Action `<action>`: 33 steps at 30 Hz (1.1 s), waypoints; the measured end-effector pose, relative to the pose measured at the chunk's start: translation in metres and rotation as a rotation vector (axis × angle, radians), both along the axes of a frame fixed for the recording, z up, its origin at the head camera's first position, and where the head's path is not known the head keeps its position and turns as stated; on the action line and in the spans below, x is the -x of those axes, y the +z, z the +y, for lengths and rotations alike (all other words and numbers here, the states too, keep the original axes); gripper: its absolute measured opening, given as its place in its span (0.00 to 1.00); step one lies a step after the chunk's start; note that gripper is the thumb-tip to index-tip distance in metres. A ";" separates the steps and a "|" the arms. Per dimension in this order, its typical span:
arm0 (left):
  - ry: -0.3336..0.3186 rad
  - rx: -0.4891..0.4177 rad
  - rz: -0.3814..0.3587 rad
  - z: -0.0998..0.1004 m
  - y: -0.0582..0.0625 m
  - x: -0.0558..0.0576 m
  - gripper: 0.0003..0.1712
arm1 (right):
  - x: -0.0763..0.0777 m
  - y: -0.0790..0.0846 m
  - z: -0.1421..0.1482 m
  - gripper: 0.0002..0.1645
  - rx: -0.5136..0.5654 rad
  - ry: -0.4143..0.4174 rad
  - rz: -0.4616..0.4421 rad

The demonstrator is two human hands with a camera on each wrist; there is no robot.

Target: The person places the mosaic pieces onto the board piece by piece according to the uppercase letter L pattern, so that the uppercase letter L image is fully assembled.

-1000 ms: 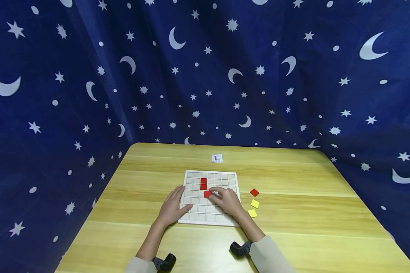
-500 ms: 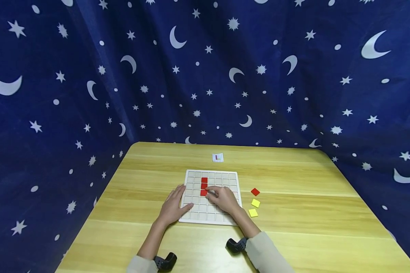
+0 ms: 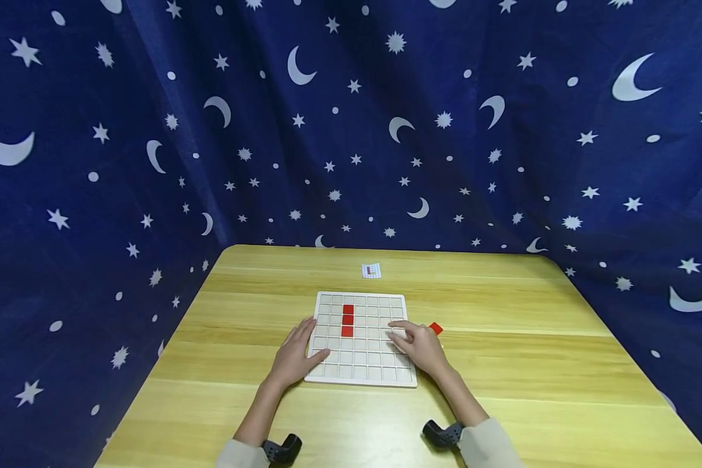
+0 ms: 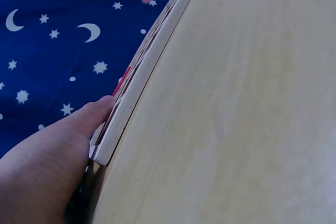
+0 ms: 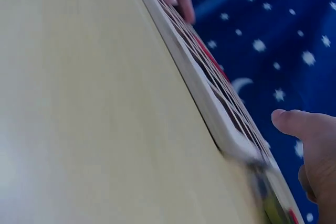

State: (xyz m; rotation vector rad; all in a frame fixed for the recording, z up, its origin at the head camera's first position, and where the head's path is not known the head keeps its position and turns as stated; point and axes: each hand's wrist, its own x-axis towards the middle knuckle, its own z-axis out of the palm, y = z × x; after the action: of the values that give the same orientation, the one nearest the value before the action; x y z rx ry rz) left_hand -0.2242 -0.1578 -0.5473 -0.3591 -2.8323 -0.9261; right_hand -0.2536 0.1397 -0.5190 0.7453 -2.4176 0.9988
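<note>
A white grid board lies on the wooden table, with three red square tiles in a column in its cells. My left hand rests along the board's left side, fingers extended and thumb over the surface; in the left wrist view its thumb touches the rim. Over the right part of the board, my right hand holds nothing, thumb and forefinger apart. Just beyond its knuckles shows a loose red tile. That hand hides the yellow tiles in the head view; yellow shows in the right wrist view.
A small card printed with a coloured grid lies behind the board. The wooden table ends at a dark blue curtain with stars and moons. Black devices sit on both wrists.
The right hand set a red tile below the other two, let go of it, and moved right across the board, covering the yellow tiles. The left hand stayed at the board's edge.
</note>
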 end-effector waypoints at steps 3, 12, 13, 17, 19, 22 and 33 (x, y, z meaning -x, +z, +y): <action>0.008 0.001 -0.006 0.000 -0.001 0.000 0.48 | 0.001 -0.003 0.026 0.13 0.012 -0.046 0.020; 0.006 -0.002 -0.010 -0.001 -0.002 0.000 0.48 | 0.005 -0.010 0.079 0.17 -0.058 -0.250 -0.072; 0.005 -0.002 -0.009 -0.001 -0.002 0.000 0.48 | 0.005 -0.010 0.082 0.18 -0.065 -0.264 -0.087; 0.005 -0.004 -0.013 -0.001 -0.002 0.000 0.48 | 0.005 -0.009 0.087 0.21 -0.116 -0.307 -0.143; 0.003 -0.005 -0.014 -0.001 -0.001 0.000 0.48 | 0.006 -0.010 0.088 0.22 -0.143 -0.329 -0.161; 0.003 -0.008 -0.014 -0.001 0.000 0.000 0.47 | 0.007 -0.011 0.090 0.21 -0.163 -0.354 -0.165; 0.011 -0.010 -0.013 0.000 0.002 -0.001 0.47 | 0.011 -0.004 0.076 0.17 -0.078 -0.272 0.067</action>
State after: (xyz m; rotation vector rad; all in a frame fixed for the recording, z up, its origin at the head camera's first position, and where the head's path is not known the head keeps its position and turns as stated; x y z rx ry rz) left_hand -0.2233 -0.1574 -0.5456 -0.3374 -2.8369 -0.9433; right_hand -0.2642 0.2158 -0.5227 0.4506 -2.4291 0.7637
